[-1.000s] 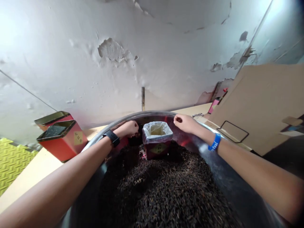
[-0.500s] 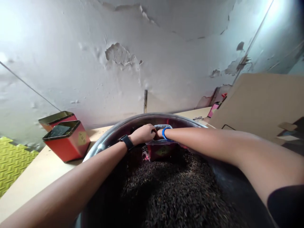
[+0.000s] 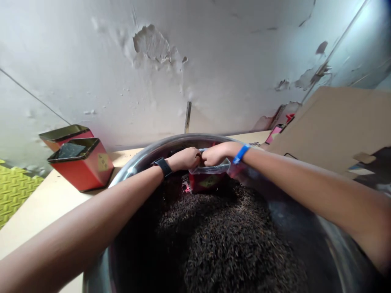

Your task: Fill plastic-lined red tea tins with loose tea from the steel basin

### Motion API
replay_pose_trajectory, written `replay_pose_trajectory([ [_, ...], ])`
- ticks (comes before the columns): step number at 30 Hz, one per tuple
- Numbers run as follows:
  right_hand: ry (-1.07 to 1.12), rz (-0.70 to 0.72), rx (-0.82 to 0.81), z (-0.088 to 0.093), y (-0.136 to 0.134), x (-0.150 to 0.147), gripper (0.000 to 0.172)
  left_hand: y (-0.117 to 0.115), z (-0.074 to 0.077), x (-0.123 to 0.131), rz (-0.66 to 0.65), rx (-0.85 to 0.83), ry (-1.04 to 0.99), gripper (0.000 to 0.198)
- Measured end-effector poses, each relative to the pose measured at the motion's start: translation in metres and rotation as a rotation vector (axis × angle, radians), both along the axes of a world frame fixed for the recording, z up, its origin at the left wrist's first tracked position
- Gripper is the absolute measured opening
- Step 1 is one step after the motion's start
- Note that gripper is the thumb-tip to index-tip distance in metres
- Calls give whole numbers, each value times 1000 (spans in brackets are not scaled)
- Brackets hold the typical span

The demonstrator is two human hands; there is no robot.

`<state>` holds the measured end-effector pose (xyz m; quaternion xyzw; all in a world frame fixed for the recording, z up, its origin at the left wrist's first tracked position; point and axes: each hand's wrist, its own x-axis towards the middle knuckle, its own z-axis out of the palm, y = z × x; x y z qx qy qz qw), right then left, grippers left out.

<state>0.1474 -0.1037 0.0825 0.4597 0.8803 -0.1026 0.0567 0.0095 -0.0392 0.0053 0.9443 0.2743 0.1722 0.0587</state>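
Observation:
My left hand point(image 3: 185, 159) and my right hand point(image 3: 216, 155) meet over a red square tin point(image 3: 205, 183) with a yellow label. Both hands grip the gathered mouth of a clear plastic bag point(image 3: 214, 167) that lines the tin, and their fingers hide most of it. The tin stands tilted slightly among dark loose tea leaves point(image 3: 232, 240), which fill a large steel basin point(image 3: 131, 169). A black watch circles my left wrist, and a blue band circles my right.
Two red tins with dark tops point(image 3: 80, 164) stand on the pale table point(image 3: 51, 207) left of the basin. Yellow-green matting point(image 3: 15, 195) lies beyond the table's left edge. A large cardboard sheet point(image 3: 332, 126) leans at right against the peeling white wall point(image 3: 91, 61).
My hands have come together from either side of the tin. The bag's open mouth is now gathered and folded over between them, and the view has shifted slightly.

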Motion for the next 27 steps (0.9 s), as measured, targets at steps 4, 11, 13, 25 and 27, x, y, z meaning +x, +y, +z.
replay_pose_trajectory([
  [4,104,99,164,3,-45,-4,25,-1,2,-1,-6,-91,18,22],
  [11,207,448,33,-72,-99,-15,67,-1,2,3,70,-60,42,32],
  [13,225,440,-86,-88,-97,-12,83,-3,4,3,89,-65,68,33],
  [25,225,389,-449,-109,-108,-7,113,-6,8,3,92,-41,106,34],
  [27,225,392,-431,-109,-109,-8,114,-5,7,4,93,-40,99,33],
])
